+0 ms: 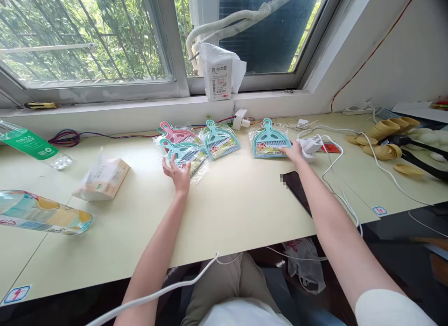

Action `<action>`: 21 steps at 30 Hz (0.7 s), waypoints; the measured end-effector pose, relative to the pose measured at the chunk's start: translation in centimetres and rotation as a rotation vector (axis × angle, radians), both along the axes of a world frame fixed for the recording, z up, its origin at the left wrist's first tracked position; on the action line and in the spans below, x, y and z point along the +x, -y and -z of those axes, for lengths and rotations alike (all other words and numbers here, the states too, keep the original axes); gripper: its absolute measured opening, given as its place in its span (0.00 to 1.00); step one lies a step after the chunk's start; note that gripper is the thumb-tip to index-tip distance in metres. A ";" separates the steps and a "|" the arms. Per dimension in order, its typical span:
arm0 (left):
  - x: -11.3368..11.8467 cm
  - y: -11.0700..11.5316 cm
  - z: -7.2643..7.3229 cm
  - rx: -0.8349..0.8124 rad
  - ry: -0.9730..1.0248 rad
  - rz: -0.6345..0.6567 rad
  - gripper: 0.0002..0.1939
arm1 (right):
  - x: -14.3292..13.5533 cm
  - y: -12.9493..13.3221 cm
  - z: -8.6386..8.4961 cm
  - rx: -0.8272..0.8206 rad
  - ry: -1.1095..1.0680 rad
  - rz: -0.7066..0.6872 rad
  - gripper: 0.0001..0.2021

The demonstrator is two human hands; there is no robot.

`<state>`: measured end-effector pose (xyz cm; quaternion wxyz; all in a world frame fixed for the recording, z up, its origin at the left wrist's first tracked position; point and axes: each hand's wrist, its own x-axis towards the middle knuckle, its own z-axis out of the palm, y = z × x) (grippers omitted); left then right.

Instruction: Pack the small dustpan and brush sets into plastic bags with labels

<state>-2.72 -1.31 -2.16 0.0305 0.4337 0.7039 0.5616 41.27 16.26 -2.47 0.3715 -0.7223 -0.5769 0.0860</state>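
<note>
My right hand (294, 152) pinches the lower right corner of a wrapped blue mini dustpan and brush set (269, 141), which lies on the table to the right. My left hand (177, 175) has its fingers spread at the near edge of another blue dustpan set (185, 154), seemingly touching its plastic wrap. Behind that one, partly covered, is a pink dustpan set (177, 133). Between the hands a further blue-green dustpan set (220, 141) rests at a slant, with a yellow-green handle loop showing behind its top.
At left stand a tissue pack (103, 179) and two lying bottles, one green-labelled (33, 146), one with orange slices (49, 214). A phone (297, 190) lies by my right forearm, near white cables and a charger (310, 147). A box (220, 81) sits on the sill.
</note>
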 end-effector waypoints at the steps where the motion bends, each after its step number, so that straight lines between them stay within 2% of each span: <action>1: -0.3 -0.1 0.1 0.026 0.041 -0.030 0.33 | -0.2 -0.4 0.3 -0.044 -0.009 0.035 0.30; 4: -1.5 -0.6 0.6 0.065 0.248 -0.114 0.40 | -0.9 -1.0 0.7 -0.112 -0.009 0.146 0.32; 7: -3.0 -1.1 1.1 -0.009 0.469 -0.144 0.42 | -1.6 -0.9 1.0 -0.116 0.065 0.186 0.29; 9: -3.8 -1.3 1.4 -0.073 0.512 -0.079 0.38 | -2.0 -0.6 1.2 -0.128 0.071 0.178 0.29; 11: -4.4 -1.3 1.5 -0.100 0.484 -0.003 0.29 | -2.4 -0.3 1.4 -0.137 0.060 0.174 0.30; 14: -4.4 -1.2 1.4 -0.121 0.451 0.044 0.14 | -2.7 0.2 1.6 -0.110 0.069 0.163 0.29; 18: -3.6 -0.9 0.7 -0.140 0.457 0.037 0.12 | -2.7 0.7 1.4 -0.087 0.022 0.179 0.29; 21: -2.8 -0.9 -0.2 -0.132 0.655 0.106 0.13 | -2.7 1.6 0.4 -0.055 -0.013 0.179 0.29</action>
